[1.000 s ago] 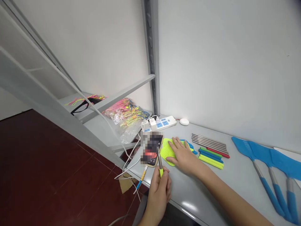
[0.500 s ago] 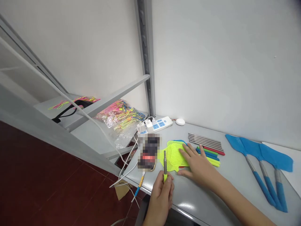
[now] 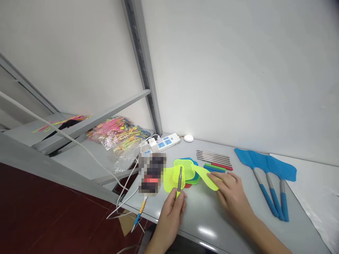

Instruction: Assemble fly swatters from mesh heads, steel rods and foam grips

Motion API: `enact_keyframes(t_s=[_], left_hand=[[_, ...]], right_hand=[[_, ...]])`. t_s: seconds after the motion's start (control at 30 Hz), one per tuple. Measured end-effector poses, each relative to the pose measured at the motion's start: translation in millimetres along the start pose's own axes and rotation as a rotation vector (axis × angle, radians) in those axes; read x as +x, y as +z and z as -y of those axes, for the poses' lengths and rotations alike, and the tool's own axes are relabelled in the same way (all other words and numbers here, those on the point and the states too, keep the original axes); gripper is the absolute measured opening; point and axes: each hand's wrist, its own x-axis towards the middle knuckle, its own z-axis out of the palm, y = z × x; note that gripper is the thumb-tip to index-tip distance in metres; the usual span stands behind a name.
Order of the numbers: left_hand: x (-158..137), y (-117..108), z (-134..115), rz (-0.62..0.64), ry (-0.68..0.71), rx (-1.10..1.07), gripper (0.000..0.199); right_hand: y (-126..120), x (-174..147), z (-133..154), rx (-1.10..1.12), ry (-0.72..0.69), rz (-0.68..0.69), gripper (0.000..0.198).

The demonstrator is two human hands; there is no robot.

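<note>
The left hand (image 3: 171, 213) grips a metal rod (image 3: 180, 178) by its lime lower end; the tip points away from the person, in front of perforated lime panels (image 3: 169, 181) on the grey worktop (image 3: 206, 215). The right hand (image 3: 231, 190) grips one lime swatter head (image 3: 205, 175), tilted edge-up. Beyond it lie parallel steel rods (image 3: 213, 156) and coloured grips (image 3: 215, 167). Three blue swatters (image 3: 274, 166) lie to the right, heads overlapping. A pixelated phone (image 3: 152, 174) lies left of the panels, near a power strip (image 3: 173, 140).

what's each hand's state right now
Left hand: closed, holding a silver metal rod with yellow-green grip.
Right hand: closed, holding a flat neon-yellow plastic swatter head.
</note>
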Motion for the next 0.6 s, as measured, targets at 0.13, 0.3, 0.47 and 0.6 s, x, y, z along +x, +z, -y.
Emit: enact_keyframes(t_s=[0.13,0.3,0.47,0.6], left_hand=[[5,21,-10,0.112,0.214,0.292,0.035],[21,54,-3,0.217,0.714,0.998,0.025],[29,60,23,0.217,0.971,1.320,0.022],[31,52,33,0.227,1.003,1.326,0.023]], right_hand=[[-22,-29,-4,0.320,0.524,-0.317,0.022],[-21,-59,-6,1.044,1.075,-0.630,0.032],[-18,-96,-6,1.449,1.176,-0.707,0.035],[-24,-111,-1,1.493,1.086,-0.694,0.024]])
